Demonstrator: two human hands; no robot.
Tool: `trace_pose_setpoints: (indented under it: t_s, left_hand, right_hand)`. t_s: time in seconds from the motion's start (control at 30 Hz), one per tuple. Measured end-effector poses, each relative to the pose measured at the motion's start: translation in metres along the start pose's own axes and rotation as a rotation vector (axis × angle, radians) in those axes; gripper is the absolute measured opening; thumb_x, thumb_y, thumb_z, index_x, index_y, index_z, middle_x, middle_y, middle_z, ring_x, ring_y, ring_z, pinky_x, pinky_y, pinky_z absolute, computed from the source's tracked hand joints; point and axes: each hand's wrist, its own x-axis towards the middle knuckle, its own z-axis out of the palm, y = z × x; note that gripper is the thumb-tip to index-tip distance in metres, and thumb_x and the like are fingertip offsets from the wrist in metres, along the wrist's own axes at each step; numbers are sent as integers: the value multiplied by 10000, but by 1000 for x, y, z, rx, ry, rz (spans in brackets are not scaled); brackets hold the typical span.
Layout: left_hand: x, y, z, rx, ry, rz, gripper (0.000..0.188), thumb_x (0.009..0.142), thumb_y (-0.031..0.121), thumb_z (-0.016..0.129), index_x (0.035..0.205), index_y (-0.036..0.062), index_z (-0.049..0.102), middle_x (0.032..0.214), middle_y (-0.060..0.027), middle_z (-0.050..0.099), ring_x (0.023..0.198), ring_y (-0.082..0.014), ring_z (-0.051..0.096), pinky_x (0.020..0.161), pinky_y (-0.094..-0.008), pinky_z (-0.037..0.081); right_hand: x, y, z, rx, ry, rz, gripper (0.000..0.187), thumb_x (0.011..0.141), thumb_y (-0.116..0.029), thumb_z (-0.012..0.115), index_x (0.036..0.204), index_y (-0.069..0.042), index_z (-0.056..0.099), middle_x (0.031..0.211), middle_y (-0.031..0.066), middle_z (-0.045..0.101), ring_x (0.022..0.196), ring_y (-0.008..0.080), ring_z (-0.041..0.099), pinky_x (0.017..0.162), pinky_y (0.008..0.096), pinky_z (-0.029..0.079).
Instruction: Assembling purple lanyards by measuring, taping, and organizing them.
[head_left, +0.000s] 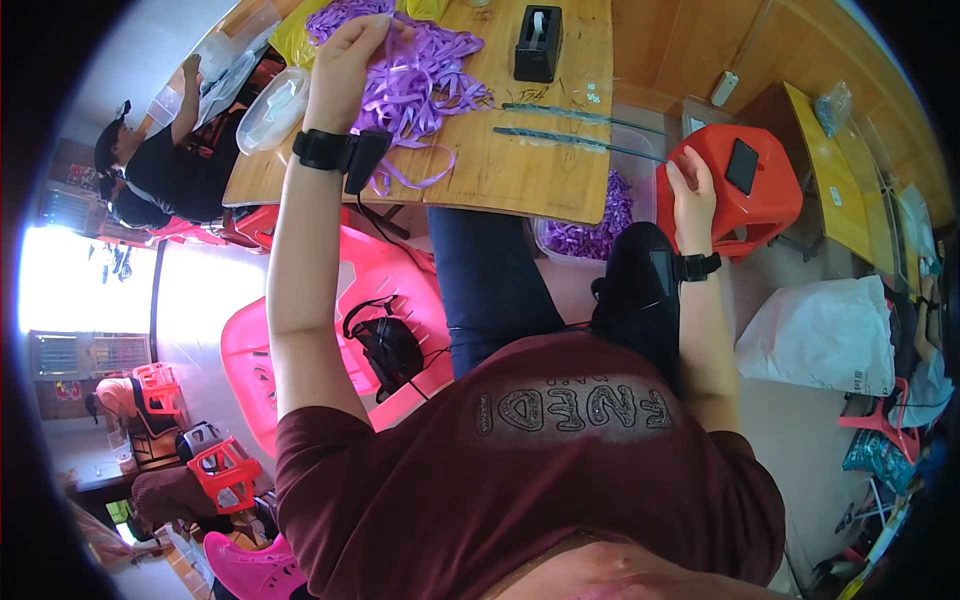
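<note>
Two bare hands work at a wooden table [480, 185]: the left [348, 62] has its fingers pinched together on purple ribbon [425, 75] at the upper edge of the pile, while the right [692, 200], fingers loosely bent, meets the tip of the nearer of two dark rods [570, 141] (whether it grips anything is too small to tell). To work cleanly, the left hand would do well to lift one strand at a time, easing out knots before they tighten, and the right to steady the rod lightly, without bending it. Ribbon lies just right of and below the left hand, flat, narrow and slightly glossy, heaped in tangled loops, one slack curl straying toward the table's near edge. Left of the right hand, a clear bin [548, 243] holds more purple material; just right of it stands a red stool [775, 205].
</note>
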Motion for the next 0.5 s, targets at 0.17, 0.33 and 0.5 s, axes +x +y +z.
trace_pose_setpoints:
  t_s: [0.17, 0.33, 0.5]
  left_hand:
    - [-36, 29, 87, 595, -261, 151, 255, 972, 279, 593, 966, 51, 707, 918, -65, 714, 846, -177, 667, 775, -309, 515]
    - [-72, -16, 141, 880, -621, 325, 304, 901, 343, 620, 923, 56, 719, 894, -165, 689, 839, -346, 659, 742, -414, 524]
    - [-30, -53, 82, 900, -154, -45, 257, 890, 283, 594, 954, 74, 730, 961, -176, 691, 918, -357, 660, 808, -451, 519]
  right_hand:
    - [-41, -66, 27, 180, -213, -70, 452, 903, -35, 668, 1333, -9, 531, 1233, 96, 594, 1043, 120, 583, 883, 262, 498]
    - [-68, -94, 83, -114, -490, -329, 537, 838, -89, 735, 1334, -40, 537, 1193, 107, 617, 1021, 160, 599, 839, 296, 498]
    - [-67, -77, 101, -541, -449, -825, 341, 829, -238, 710, 1137, -92, 695, 1173, 105, 653, 1057, 310, 601, 906, 421, 477]
